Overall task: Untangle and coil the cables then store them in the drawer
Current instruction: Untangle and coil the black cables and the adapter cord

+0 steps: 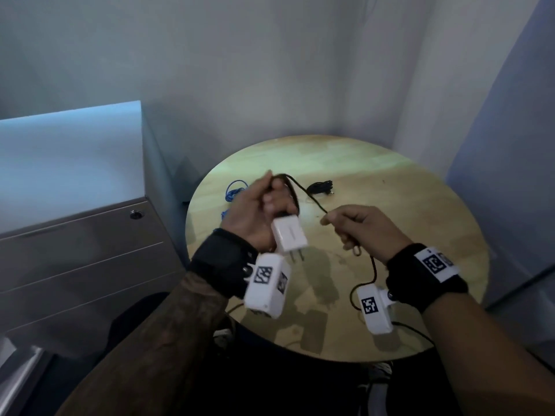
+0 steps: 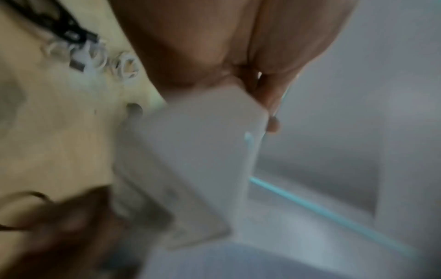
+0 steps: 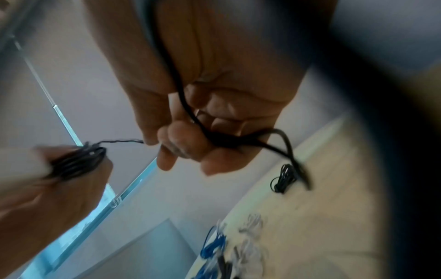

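My left hand [image 1: 264,205] grips a white plug adapter [image 1: 289,235], prongs pointing down, with a coil of dark cable [image 1: 289,187] looped over its fingers. One strand of that cable runs right to my right hand [image 1: 332,220], which pinches it; the loose tail [image 1: 372,270] hangs below the wrist. In the right wrist view the fingers [image 3: 181,143] curl round the dark cable [image 3: 229,140], and the left hand's coil [image 3: 78,162] shows at the left. The left wrist view is blurred, filled by the adapter [image 2: 203,151].
Both hands hover over a round wooden table [image 1: 390,205]. On it lie a coiled black cable [image 1: 321,187], a blue cable [image 1: 235,189] and a white cable [image 3: 253,224]. A grey drawer cabinet [image 1: 75,250], drawers closed, stands left of the table. Walls close in behind.
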Demonstrator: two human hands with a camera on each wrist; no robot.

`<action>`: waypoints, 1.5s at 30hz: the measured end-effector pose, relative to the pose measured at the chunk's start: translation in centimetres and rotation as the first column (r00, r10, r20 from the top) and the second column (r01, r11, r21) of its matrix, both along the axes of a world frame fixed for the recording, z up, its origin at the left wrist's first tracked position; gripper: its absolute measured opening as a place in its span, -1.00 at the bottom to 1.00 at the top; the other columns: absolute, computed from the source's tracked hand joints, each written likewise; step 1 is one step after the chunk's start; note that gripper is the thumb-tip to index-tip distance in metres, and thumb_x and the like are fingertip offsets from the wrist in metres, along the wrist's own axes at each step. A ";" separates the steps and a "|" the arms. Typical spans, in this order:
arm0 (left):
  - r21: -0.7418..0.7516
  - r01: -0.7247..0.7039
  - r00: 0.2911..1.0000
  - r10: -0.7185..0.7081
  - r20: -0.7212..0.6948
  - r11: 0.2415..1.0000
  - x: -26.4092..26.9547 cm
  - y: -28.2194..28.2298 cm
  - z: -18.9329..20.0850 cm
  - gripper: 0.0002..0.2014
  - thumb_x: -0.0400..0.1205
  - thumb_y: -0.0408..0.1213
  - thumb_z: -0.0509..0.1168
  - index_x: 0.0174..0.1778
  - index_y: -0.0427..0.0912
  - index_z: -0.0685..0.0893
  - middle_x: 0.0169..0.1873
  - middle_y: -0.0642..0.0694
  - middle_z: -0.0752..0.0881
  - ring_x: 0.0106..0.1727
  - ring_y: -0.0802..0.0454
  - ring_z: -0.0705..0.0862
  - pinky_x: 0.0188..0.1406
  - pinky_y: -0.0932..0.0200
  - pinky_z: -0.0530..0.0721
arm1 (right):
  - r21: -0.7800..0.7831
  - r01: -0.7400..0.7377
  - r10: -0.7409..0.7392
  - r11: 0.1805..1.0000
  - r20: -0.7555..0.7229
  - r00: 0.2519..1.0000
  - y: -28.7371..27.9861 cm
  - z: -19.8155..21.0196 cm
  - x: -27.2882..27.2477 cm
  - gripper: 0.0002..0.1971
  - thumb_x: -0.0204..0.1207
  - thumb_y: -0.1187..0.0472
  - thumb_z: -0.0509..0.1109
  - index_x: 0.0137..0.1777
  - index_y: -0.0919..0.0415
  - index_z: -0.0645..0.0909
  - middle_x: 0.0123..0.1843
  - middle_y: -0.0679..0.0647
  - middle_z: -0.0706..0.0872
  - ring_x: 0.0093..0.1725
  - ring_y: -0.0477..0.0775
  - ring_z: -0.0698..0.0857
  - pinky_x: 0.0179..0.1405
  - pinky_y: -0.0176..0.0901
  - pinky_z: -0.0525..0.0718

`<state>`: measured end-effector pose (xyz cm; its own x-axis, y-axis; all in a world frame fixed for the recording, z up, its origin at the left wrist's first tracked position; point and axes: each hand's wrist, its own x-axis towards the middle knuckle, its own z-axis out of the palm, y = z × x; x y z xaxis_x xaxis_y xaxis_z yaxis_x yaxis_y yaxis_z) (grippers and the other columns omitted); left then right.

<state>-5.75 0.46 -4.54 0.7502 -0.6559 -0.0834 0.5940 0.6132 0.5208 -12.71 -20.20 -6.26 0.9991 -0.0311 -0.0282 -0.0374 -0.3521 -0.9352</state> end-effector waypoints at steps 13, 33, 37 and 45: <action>0.407 -0.695 0.644 0.260 0.719 0.593 0.5 -0.3 -2.2 -0.83 0.69 -0.42 0.28 0.01 -0.36 0.78 -0.14 0.00 0.85 0.08 0.07 0.79 0.10 0.07 0.72 | -0.110 -0.377 0.373 0.920 -0.058 0.926 4.1 2.9 -2.8 -0.81 0.71 0.27 0.30 0.15 0.25 0.74 -0.33 0.19 0.73 -0.34 0.06 0.71 -0.18 -0.10 0.73; 0.572 -0.425 0.847 0.084 0.526 0.702 0.1 1.2 -1.2 -0.61 0.73 -0.13 0.25 -0.42 -0.19 0.46 -0.64 0.06 0.29 -0.63 0.12 0.22 -0.42 0.18 0.36 | -0.255 0.261 -0.276 0.931 -0.027 0.961 -4.3 -1.0 1.1 -0.68 0.69 0.36 0.08 0.02 0.11 0.68 -0.34 0.09 0.59 -0.48 0.07 0.45 -0.49 -0.06 0.57; 0.580 -0.398 0.897 0.170 0.407 0.711 0.8 2.5 -0.5 -0.61 0.70 -0.05 0.28 -0.40 -0.16 0.49 -0.61 0.04 0.26 -0.63 0.10 0.24 -0.42 0.17 0.52 | 0.129 0.084 -0.077 0.988 -0.058 0.995 -4.0 0.4 -0.2 -0.83 0.70 0.14 0.29 -0.04 0.17 0.67 -0.43 -0.02 0.33 -0.52 -0.04 0.18 -0.53 -0.27 0.19; -0.003 0.098 0.995 -0.098 0.009 0.995 0.1 1.7 0.6 -0.78 0.66 -0.20 0.15 -0.22 -0.23 0.57 -0.55 0.03 0.44 -0.54 0.13 0.46 -0.17 0.17 0.70 | -0.435 -0.036 0.001 0.900 -0.080 0.997 -1.7 -0.9 0.5 -0.73 0.61 -0.01 0.41 -0.30 0.07 0.70 -0.28 -0.02 0.75 -0.19 0.10 0.71 -0.18 -0.11 0.60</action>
